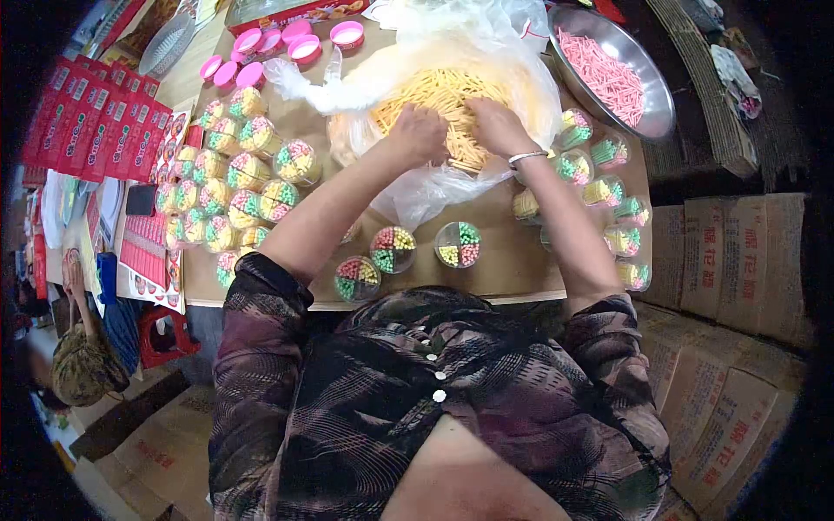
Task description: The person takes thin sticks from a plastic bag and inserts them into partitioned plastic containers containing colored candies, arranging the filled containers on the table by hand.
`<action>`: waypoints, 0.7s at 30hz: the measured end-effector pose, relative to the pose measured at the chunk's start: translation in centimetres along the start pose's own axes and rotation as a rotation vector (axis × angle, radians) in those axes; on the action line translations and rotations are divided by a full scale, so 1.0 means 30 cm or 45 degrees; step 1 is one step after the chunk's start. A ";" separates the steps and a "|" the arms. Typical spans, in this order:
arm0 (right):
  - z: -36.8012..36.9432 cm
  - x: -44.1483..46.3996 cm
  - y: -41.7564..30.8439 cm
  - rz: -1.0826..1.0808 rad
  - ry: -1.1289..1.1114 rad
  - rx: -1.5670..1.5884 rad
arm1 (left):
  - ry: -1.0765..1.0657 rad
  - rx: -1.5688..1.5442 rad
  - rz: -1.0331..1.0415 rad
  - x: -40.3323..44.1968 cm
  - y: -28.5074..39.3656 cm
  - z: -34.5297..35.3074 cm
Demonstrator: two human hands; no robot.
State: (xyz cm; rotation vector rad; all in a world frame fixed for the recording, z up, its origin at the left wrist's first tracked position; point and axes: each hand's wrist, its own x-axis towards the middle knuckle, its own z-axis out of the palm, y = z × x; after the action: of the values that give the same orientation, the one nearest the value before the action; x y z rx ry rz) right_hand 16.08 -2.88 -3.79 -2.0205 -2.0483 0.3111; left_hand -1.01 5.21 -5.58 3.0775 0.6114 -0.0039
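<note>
A heap of thin yellow sticks lies in an opened clear plastic bag at the back middle of the table. My left hand is over the near left part of the heap, fingers curled down around some sticks. Just to its right, my right hand, with a bracelet at the wrist, has its fingers bent into the same heap; its fingertips are partly hidden. Nearer my body stand round clear tubs of green, pink and yellow sticks, among them one tub below the bag.
Many filled tubs crowd the left, and more stand under my right forearm. Pink lids lie at the back left. A metal bowl of pink sticks sits back right. Cartons are stacked right; another person's arm shows far left.
</note>
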 end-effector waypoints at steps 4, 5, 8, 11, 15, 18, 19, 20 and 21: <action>-0.018 -0.003 0.005 0.206 0.043 -0.070 | 0.112 -0.498 -0.097 -0.021 -0.061 -0.025; -0.018 0.002 -0.003 0.202 0.049 -0.071 | 0.116 -0.493 -0.098 -0.024 -0.075 -0.033; -0.003 0.022 -0.065 0.092 0.442 0.769 | -0.112 -0.989 -0.238 -0.049 -0.094 -0.113; 0.006 0.033 -0.130 0.047 0.558 0.905 | -0.123 -1.246 -0.256 -0.050 -0.077 -0.104; 0.005 0.043 -0.197 0.029 0.539 0.471 | 0.087 -1.498 -0.159 -0.025 -0.039 -0.072; 0.008 0.032 -0.218 0.050 0.526 0.685 | 0.019 -1.787 -0.489 -0.021 -0.022 -0.080; 0.005 0.029 -0.222 0.053 0.523 0.753 | -0.001 -1.878 -0.599 -0.016 -0.017 -0.083; 0.003 0.030 -0.219 0.048 0.483 0.770 | 0.039 -1.834 -0.511 -0.010 -0.014 -0.087; 0.000 0.034 -0.217 0.034 0.442 0.788 | 0.087 -1.782 -0.428 -0.005 -0.018 -0.087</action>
State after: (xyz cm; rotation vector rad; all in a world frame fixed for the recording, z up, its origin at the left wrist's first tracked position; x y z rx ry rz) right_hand 9.91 -1.97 -1.68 -1.5855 -1.4779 0.4876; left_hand -1.34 5.67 -2.98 1.6209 0.6850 0.3541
